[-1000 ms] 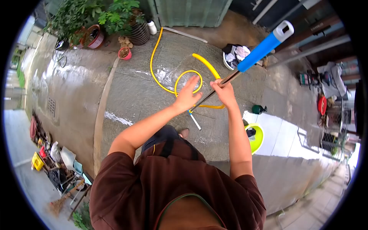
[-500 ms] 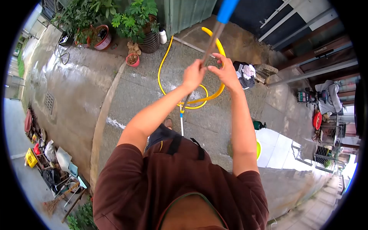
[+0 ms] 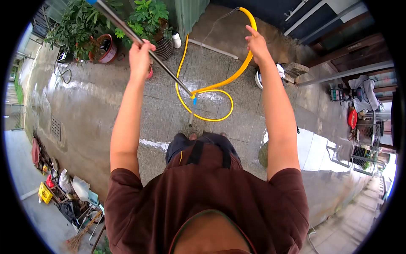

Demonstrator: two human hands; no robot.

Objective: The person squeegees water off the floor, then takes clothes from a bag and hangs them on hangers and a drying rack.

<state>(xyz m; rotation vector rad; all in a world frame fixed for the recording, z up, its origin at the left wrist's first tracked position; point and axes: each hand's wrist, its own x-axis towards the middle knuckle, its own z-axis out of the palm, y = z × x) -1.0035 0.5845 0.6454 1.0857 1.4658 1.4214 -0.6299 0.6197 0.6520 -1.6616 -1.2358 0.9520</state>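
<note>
Our left hand is wrapped round the metal pole, which slants from the upper left of the frame down to its centre, the top passing in front of the potted plants. Our right hand, right of centre near the top, has its fingers partly extended beside the raised arc of the yellow hose; we cannot tell whether it grips it. Water threads from the hose's end near the top edge. Between our arms the wet paving spreads wide, crossed at the centre by a loop of the hose just ahead of our feet. A white pipe and a green metal panel edge this space at the top. A white tub, partly hidden, sits close by our right forearm. Leftward, broad ground runs to piled clutter at lower left.
</note>
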